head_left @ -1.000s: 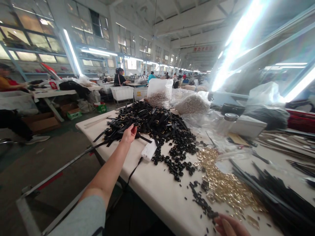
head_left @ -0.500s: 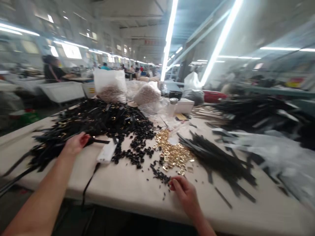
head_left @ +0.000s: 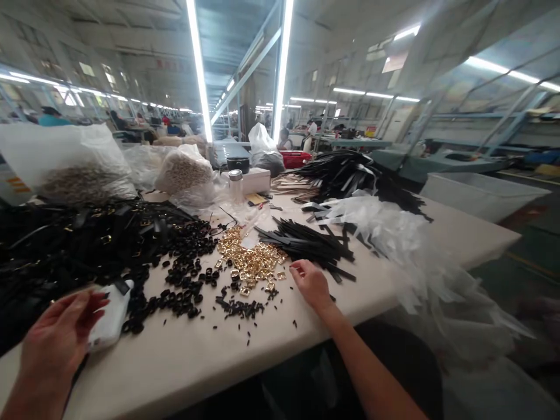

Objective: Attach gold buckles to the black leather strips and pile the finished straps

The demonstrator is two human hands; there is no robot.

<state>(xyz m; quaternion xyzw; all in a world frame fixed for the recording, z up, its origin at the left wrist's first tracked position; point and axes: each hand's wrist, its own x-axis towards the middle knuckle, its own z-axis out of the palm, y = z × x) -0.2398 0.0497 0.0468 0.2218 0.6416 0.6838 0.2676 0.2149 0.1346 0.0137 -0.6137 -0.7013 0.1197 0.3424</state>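
Observation:
My left hand (head_left: 56, 332) hovers at the lower left, beside a white box-shaped device (head_left: 109, 318) with a cord. Its fingers are loosely bent and apart, with nothing plainly held. Behind it spreads a large heap of black straps with gold buckles (head_left: 79, 239). My right hand (head_left: 311, 286) is over the table, thumb and fingertips drawn together; whatever they hold, if anything, is too small to make out. Close to those fingertips lie loose gold buckles (head_left: 258, 262) and a bundle of flat black strips (head_left: 310, 242). Tiny black pieces (head_left: 240, 307) are scattered nearer the table edge.
Small black loops (head_left: 181, 286) lie between the strap heap and the buckles. Filled plastic bags (head_left: 184, 172), a lidded clear jar (head_left: 236, 185) and a white box (head_left: 256, 181) stand behind. Crumpled plastic sheeting (head_left: 380, 224) hangs over the table's right side, near a white bin (head_left: 481, 189).
The view has swung right. My left hand has come away from the strap heap, back toward the white device. My right hand has moved from the tiny black pieces toward the black strips.

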